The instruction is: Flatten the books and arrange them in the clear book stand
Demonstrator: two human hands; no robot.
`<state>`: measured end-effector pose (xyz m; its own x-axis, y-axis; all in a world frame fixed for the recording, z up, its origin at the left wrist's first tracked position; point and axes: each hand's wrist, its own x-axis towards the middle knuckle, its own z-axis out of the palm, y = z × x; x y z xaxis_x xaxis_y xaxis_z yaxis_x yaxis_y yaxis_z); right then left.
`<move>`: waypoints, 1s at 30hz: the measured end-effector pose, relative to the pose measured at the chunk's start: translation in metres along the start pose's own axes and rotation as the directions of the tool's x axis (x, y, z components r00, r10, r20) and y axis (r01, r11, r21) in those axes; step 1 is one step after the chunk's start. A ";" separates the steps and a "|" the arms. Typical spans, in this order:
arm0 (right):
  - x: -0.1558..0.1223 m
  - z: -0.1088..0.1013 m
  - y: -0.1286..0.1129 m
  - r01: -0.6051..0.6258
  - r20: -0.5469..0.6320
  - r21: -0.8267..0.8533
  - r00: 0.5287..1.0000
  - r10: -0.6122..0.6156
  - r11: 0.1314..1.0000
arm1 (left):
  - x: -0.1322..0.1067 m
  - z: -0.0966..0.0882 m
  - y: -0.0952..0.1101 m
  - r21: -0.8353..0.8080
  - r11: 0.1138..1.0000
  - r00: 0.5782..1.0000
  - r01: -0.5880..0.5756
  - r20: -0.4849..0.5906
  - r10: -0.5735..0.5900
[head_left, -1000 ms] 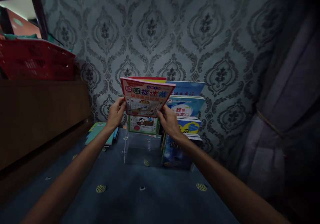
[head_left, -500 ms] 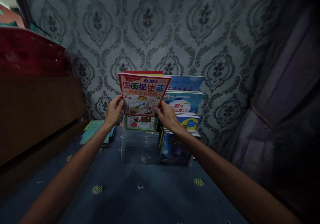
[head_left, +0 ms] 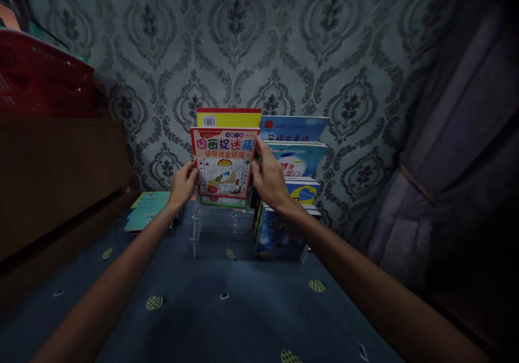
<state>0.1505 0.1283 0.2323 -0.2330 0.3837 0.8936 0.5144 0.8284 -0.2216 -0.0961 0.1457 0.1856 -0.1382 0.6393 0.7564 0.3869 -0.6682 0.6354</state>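
A red-bordered picture book (head_left: 225, 163) stands upright at the clear stepped book rack (head_left: 219, 228), its coloured title facing me. My left hand (head_left: 183, 183) is closed on the book's left edge, thumb at the border. At the opposite edge is my right hand (head_left: 270, 176), its fingers along the side of the cover and partly hidden behind it. Behind this book rises a yellow book (head_left: 229, 118) with a red top edge and a barcode. A strip of a green-edged book (head_left: 223, 202) shows just under the red one.
Blue children's books (head_left: 295, 128) fill the rack's right half in tiers, with a dark blue book (head_left: 279, 233) in front. Several green books (head_left: 148, 212) lie at the left. A red basket (head_left: 44, 76) sits on a brown cabinet (head_left: 60, 185). A curtain (head_left: 421, 190) hangs at right.
The red book has come down in front of the yellow one, now straighter and covering most of the green-edged book. My right hand has shifted up along its edge. The view has moved slightly.
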 end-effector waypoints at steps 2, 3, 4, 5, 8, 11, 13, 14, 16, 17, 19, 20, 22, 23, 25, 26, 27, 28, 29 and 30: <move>0.005 -0.006 -0.002 0.048 -0.023 -0.037 0.999 -0.049 0.998 | -0.003 0.001 -0.005 0.034 0.999 1.000 0.002 0.011 -0.002; 0.008 -0.008 -0.001 0.063 -0.014 -0.053 0.998 -0.063 0.997 | -0.004 0.001 -0.007 0.052 0.999 1.000 0.002 0.015 -0.003; 0.010 -0.009 0.001 0.072 -0.002 -0.063 0.997 -0.072 0.995 | -0.005 0.001 -0.008 0.074 0.997 1.000 -0.002 0.019 0.000; 0.011 -0.010 0.003 0.077 0.009 -0.071 0.997 -0.077 0.994 | -0.005 0.001 -0.009 0.100 0.995 1.000 -0.008 0.025 0.006; 0.013 -0.009 0.008 0.091 0.022 -0.095 0.996 -0.089 0.991 | -0.006 0.002 -0.008 0.236 0.970 0.999 -0.050 0.028 0.045; 0.013 -0.006 0.011 0.095 0.053 -0.119 0.995 -0.089 0.988 | -0.011 0.006 -0.006 0.442 0.893 0.997 -0.078 0.034 0.071; 0.013 -0.004 0.013 0.092 0.091 -0.128 0.993 -0.080 0.987 | -0.018 0.009 -0.006 0.532 0.845 0.998 -0.063 0.051 0.042; 0.012 -0.004 0.013 0.094 0.106 -0.129 0.991 -0.080 0.987 | -0.021 0.010 -0.005 0.555 0.831 0.998 -0.042 0.054 0.014; 0.010 -0.003 0.014 0.113 0.124 -0.121 0.987 -0.098 0.986 | -0.026 0.011 -0.004 0.581 0.814 0.998 0.011 0.041 -0.043; 0.009 -0.003 0.013 0.129 0.124 -0.113 0.986 -0.115 0.985 | -0.027 0.011 -0.003 0.587 0.809 0.998 0.032 0.031 -0.062; 0.003 -0.001 0.012 0.162 0.107 -0.093 0.983 -0.152 0.982 | -0.026 0.012 0.000 0.578 0.815 0.998 0.034 0.017 -0.054; -0.002 0.000 0.012 0.175 0.091 -0.084 0.982 -0.167 0.981 | -0.024 0.012 0.002 0.562 0.827 1.000 0.017 0.009 -0.026; -0.014 0.003 0.009 0.186 0.066 -0.061 0.981 -0.182 0.981 | -0.016 0.013 0.006 0.501 0.865 0.999 -0.030 -0.017 0.045; -0.021 0.005 0.008 0.178 0.060 -0.046 0.983 -0.175 0.983 | -0.012 0.014 0.008 0.453 0.890 0.997 -0.047 -0.034 0.070; -0.035 0.011 0.007 0.120 0.057 -0.007 0.991 -0.119 0.993 | -0.002 0.015 0.010 0.331 0.942 0.996 -0.050 -0.053 0.071; -0.041 0.013 0.007 0.072 0.055 0.013 0.996 -0.073 0.997 | 0.003 0.015 0.011 0.264 0.964 0.997 -0.035 -0.051 0.050; -0.047 0.017 0.007 0.022 0.055 0.029 0.998 -0.024 0.999 | 0.008 0.015 0.011 0.204 0.979 0.999 -0.016 -0.042 0.025; -0.052 0.020 0.008 -0.023 0.057 0.041 0.998 0.021 0.999 | 0.012 0.015 0.010 0.159 0.987 1.000 0.003 -0.027 0.001; -0.056 0.023 0.008 -0.062 0.059 0.049 0.996 0.059 0.997 | 0.015 0.014 0.009 0.133 0.991 1.000 0.017 -0.005 -0.016; -0.060 0.026 0.010 -0.092 0.063 0.053 0.994 0.089 0.994 | 0.017 0.014 0.008 0.120 0.993 1.000 0.022 0.018 -0.025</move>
<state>0.1481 0.1239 0.1669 -0.2376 0.4805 0.8442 0.4892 0.8100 -0.3233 -0.0828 0.1564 0.2011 -0.1317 0.6621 0.7377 0.4900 -0.6035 0.6291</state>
